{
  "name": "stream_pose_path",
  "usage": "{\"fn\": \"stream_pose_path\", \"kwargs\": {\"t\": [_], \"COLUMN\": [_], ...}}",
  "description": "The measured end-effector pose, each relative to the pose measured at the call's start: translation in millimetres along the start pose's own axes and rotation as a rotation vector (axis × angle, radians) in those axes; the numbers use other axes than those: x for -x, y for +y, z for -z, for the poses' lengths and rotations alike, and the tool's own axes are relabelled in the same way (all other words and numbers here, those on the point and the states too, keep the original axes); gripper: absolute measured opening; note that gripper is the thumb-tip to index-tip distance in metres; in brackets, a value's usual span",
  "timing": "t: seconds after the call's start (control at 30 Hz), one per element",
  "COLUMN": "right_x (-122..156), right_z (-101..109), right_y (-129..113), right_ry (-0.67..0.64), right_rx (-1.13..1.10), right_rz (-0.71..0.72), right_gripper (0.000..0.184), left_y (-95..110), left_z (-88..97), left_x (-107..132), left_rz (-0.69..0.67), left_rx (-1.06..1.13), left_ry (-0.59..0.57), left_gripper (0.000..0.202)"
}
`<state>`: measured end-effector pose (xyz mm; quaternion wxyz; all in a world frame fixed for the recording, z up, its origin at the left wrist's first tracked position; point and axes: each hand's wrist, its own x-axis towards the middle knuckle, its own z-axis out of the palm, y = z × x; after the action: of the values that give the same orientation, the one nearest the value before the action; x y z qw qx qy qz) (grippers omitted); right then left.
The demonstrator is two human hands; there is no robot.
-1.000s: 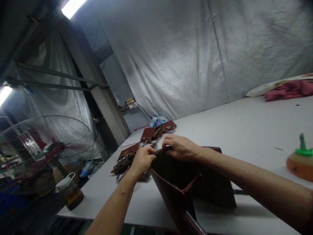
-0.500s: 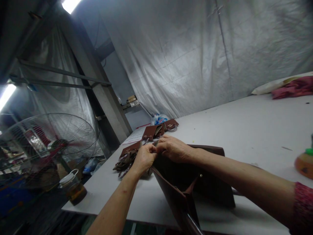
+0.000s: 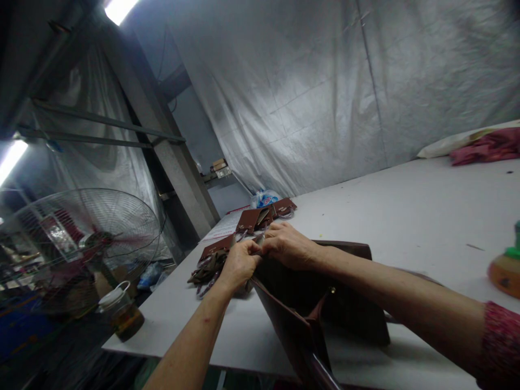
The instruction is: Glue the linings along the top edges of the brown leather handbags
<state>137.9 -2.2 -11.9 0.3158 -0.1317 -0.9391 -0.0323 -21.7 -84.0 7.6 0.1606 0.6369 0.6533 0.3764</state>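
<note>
A brown handbag (image 3: 280, 327) stands on the white table with its top spread apart and its dark inside showing. A small gold-coloured snap shows on the inner wall, and a handle hangs at the near side. At the bag's far end, my left hand (image 3: 241, 264) pinches the edge with closed fingers. Right against it, my right hand (image 3: 288, 246) is closed on the same far edge, its forearm crossing over the opening. The fingertips of both hands meet, and the exact bit of edge between them is hidden.
Several brown bags (image 3: 247, 221) with handles lie beyond my hands on the table (image 3: 406, 216). A lidded jar of brown liquid (image 3: 125, 317) stands at the left edge. An orange bottle (image 3: 506, 271) is at right, red cloth (image 3: 487, 146) behind. A caged fan (image 3: 93, 244) stands left.
Almost nothing differs. Both hands stay at the bag's far edge, with only a tiny shift of the fingers and right forearm.
</note>
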Motion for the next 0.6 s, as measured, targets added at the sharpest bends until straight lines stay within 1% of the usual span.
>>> {"fn": "stream_pose_path", "kwargs": {"t": [0.1,0.2,0.4,0.5,0.6], "right_x": [0.7,0.7,-1.9,-1.7,0.2], "right_z": [0.9,2.2,6.9,9.3,12.6], "right_y": [-0.7,-0.7,-1.1,-2.7,-5.6], "right_ry": [0.000,-0.012,-0.040,-0.053,-0.072], "right_rx": [0.029,0.044,0.097,0.125,0.136], "right_rz": [-0.013,0.011,0.084,0.085,0.054], "right_gripper": [0.012,0.012,0.013,0.014,0.011], "left_y": [-6.4,-10.5,-7.9,-7.3,-8.5], "left_z": [-1.6,-2.8,-2.7,-2.8,-3.0], "left_x": [-2.6,-4.0,-3.5,-4.5,-6.1], "left_rz": [-0.016,-0.033,-0.034,-0.016,0.004], "left_rx": [0.009,0.027,0.012,-0.004,-0.045], "left_ry": [-0.008,-0.015,-0.021,-0.016,-0.017], "left_gripper": [0.008,0.010,0.008,0.010,0.016]}}
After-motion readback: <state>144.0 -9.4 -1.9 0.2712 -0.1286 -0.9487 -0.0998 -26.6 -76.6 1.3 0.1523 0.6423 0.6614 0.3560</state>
